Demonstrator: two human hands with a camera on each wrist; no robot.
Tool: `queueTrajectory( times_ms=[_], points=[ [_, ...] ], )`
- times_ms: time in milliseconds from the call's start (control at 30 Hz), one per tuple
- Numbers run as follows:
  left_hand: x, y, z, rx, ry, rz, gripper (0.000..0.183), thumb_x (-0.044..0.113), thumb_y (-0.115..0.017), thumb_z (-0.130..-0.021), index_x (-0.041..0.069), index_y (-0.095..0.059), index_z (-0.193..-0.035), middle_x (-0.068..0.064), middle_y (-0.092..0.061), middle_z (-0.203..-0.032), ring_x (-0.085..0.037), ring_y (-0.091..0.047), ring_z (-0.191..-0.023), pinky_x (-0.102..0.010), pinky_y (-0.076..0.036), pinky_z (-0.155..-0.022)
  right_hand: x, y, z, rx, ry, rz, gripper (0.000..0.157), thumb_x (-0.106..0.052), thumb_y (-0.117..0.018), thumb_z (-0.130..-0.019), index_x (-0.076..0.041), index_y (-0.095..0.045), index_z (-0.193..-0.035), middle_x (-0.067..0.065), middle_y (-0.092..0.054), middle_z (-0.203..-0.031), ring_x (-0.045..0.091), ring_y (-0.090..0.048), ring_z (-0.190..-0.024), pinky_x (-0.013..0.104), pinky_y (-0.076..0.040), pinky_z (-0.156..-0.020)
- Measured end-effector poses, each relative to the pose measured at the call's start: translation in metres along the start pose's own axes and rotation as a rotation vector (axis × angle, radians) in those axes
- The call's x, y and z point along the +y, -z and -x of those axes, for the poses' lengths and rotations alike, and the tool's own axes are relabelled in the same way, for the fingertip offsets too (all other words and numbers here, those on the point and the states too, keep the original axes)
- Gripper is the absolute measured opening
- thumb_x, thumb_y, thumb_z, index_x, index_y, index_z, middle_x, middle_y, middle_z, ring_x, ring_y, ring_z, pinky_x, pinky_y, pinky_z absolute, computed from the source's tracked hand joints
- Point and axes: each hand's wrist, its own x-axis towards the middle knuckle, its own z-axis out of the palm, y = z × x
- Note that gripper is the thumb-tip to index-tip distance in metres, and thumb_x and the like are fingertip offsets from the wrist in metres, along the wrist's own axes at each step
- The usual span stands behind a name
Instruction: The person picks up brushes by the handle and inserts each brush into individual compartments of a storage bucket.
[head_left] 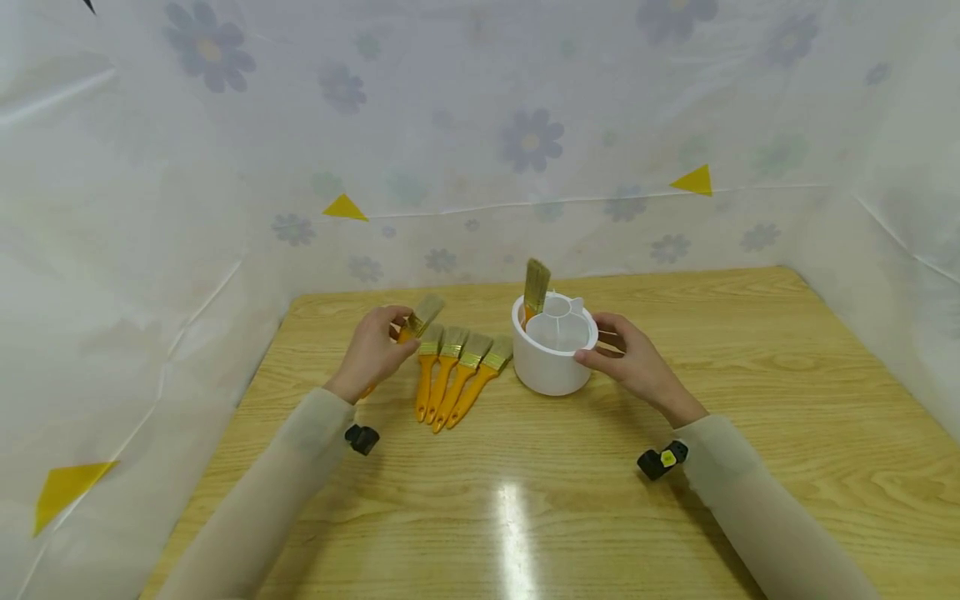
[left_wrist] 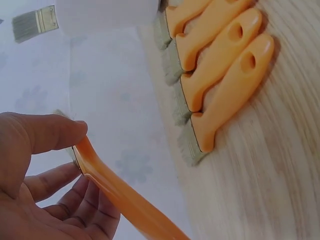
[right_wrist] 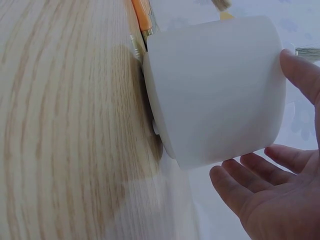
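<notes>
My left hand [head_left: 378,352] pinches a paintbrush [left_wrist: 122,200] between thumb and fingers near its metal band, bristles up and tilted right in the head view. Right beside it, several paintbrushes with orange handles [head_left: 457,379] lie fanned on the table, bristles away from me. A round white divided holder [head_left: 551,372] stands to their right. One paintbrush [head_left: 536,287] sticks up from its left compartment, handle mostly hidden inside. My right hand [head_left: 633,360] holds the holder's right side, thumb at the front rim and fingers round behind; its fingertips [right_wrist: 218,172] show against the wall.
The wood-grain table [head_left: 480,517] ends at the back against a floral plastic sheet [head_left: 450,125], which also rises on both sides. Yellow triangles [head_left: 347,207] are stuck on the sheet. Each wrist carries a small black camera [head_left: 362,439].
</notes>
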Motion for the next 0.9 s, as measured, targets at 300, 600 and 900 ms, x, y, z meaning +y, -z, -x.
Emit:
queueTrajectory(
  times_ms=[300,600,900],
  points=[
    [0.017,-0.003,0.002,0.01,-0.034,0.005,0.05,0.016,-0.067,-0.09,0.005,-0.05,-0.135,-0.014,-0.052,-0.119,-0.029,-0.054,-0.099,-0.042,-0.05,-0.079,0.001,0.0,0.0,0.005,-0.009,-0.011,0.071,-0.031,-0.071,-0.087,-0.012,-0.035,-0.145,0.011,-0.039,-0.143,0.033,-0.04,-0.131,0.047,-0.041,-0.1],
    [0.025,-0.005,0.001,0.025,-0.089,0.005,0.048,0.016,-0.067,-0.09,0.005,-0.051,-0.134,-0.014,-0.053,-0.118,-0.027,-0.055,-0.096,-0.041,-0.05,-0.078,-0.001,0.0,0.0,-0.003,-0.013,0.008,0.071,-0.033,-0.07,-0.087,-0.012,-0.035,-0.145,0.01,-0.039,-0.144,0.034,-0.04,-0.131,0.049,-0.04,-0.101],
    [0.034,-0.008,0.002,0.021,-0.1,0.015,0.047,0.017,-0.066,-0.09,0.006,-0.051,-0.134,-0.012,-0.052,-0.118,-0.026,-0.054,-0.095,-0.04,-0.049,-0.077,0.0,0.0,0.0,-0.001,-0.009,0.015,0.071,-0.034,-0.07,-0.087,-0.012,-0.035,-0.145,0.011,-0.039,-0.143,0.035,-0.04,-0.131,0.049,-0.04,-0.101]
  ],
)
